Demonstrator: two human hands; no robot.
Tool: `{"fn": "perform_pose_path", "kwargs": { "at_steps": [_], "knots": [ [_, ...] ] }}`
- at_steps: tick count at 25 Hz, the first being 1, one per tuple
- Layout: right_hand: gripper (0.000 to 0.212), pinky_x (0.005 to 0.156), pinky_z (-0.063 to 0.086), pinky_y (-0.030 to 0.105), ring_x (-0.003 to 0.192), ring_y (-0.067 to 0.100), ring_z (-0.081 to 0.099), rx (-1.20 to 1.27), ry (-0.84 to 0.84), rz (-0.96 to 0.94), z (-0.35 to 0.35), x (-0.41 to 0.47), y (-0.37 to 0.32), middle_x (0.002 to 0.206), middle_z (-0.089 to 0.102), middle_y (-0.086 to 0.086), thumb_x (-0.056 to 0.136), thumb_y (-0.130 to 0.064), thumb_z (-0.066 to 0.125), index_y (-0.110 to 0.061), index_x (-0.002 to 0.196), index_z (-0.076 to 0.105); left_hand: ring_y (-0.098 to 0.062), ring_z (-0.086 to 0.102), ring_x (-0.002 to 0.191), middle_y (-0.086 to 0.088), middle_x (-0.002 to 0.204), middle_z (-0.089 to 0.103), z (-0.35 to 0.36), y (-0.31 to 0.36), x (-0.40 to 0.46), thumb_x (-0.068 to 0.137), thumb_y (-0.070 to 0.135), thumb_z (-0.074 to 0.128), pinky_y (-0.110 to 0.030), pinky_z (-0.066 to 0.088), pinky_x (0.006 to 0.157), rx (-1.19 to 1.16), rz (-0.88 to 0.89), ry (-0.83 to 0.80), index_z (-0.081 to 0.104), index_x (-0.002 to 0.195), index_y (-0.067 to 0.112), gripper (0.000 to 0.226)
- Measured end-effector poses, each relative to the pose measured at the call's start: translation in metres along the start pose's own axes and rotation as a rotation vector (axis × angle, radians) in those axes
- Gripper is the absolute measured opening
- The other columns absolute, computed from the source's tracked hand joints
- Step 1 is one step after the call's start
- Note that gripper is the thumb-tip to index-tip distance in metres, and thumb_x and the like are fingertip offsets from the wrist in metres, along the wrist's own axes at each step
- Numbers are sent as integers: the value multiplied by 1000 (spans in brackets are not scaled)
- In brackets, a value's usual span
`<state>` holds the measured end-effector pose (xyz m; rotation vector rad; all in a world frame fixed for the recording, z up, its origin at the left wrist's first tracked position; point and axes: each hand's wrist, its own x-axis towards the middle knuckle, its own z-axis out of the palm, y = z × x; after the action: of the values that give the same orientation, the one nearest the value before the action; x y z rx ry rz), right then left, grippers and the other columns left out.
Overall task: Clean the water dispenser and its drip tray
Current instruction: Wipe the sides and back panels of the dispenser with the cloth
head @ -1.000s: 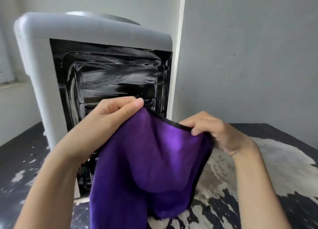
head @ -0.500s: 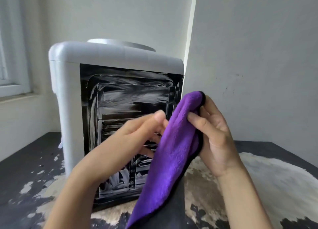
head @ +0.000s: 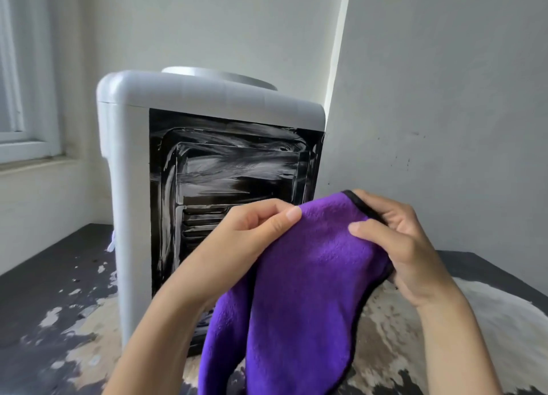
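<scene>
Both hands clamped on soft purple microfibre cloth point(head: 308, 273): left hand point(head: 252, 234) pinching top edge, right hand point(head: 397, 246) gripping black-trimmed corner. White boxy water dispenser point(head: 130, 163), foam-smeared black panel point(head: 231, 163), upright at 11 o'clock. Left hand nearer. Drip tray not visible.

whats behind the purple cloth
Behind the purple microfibre cloth stands the white water dispenser's smeared black panel. Its lower right part is covered.
</scene>
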<state>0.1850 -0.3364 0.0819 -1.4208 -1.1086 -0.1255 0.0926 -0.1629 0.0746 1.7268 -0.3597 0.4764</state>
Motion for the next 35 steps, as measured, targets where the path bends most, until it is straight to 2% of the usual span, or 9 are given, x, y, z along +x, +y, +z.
{"fn": "perform_pose_path", "kwargs": {
  "at_steps": [3,6,10,13,17,19,22,30,35],
  "knots": [
    [30,81,48,29,95,15,61,271,-78,-33,6,-2,10,103,67,-3,66,-22,70,-24,96,71,-3,56,79,4,83,65,1,3,-2,91,29,52,-12,45,73,-55,112,-16,68,89,13,22],
    [50,78,52,27,94,16,66,527,-132,57,23,-2,17,103,70,1,56,-36,86,-27,103,71,-1,53,72,11,73,59,-1,2,0,86,35,58,-13,41,68,157,230,244,69,94,24,17],
    [60,71,53,25,87,16,67,529,157,-22,47,1,11,97,70,2,48,-46,87,-25,102,71,0,59,89,14,93,63,-23,17,-16,88,40,62,-9,43,75,345,327,506,63,105,34,19],
    [63,80,48,17,96,6,62,243,438,-220,60,4,2,104,67,-12,59,-44,76,-27,117,60,13,42,109,23,111,53,-53,38,-20,86,43,44,-1,28,91,682,425,640,58,110,33,30],
    [67,102,40,31,122,16,46,-479,699,-406,73,39,20,126,52,-2,75,-46,64,-20,131,39,-11,28,133,4,138,44,-95,56,12,94,38,31,-35,19,110,968,452,889,48,131,24,43],
    [69,101,42,44,132,26,34,-724,721,-384,77,58,37,134,48,10,81,-49,58,-10,134,36,-13,27,139,4,141,45,-110,47,25,96,40,22,-44,13,115,1011,415,871,48,132,25,47],
    [59,89,45,47,128,31,37,-935,756,-247,93,69,47,141,44,16,88,-48,44,-8,131,46,-18,36,132,2,130,53,-122,26,32,97,36,21,-57,13,113,980,465,811,55,124,22,46],
    [39,76,44,44,123,34,41,-1144,691,-233,173,86,36,140,45,19,90,-24,40,-8,121,58,-9,40,121,3,122,55,-153,18,36,99,29,19,-54,-3,114,937,559,796,59,121,22,45],
    [45,75,41,39,130,29,39,-1174,551,-371,202,87,32,144,42,15,85,-8,34,-12,125,55,-4,40,120,6,122,55,-152,16,38,98,30,17,-50,5,109,987,541,858,58,121,27,47]
  ]
}}
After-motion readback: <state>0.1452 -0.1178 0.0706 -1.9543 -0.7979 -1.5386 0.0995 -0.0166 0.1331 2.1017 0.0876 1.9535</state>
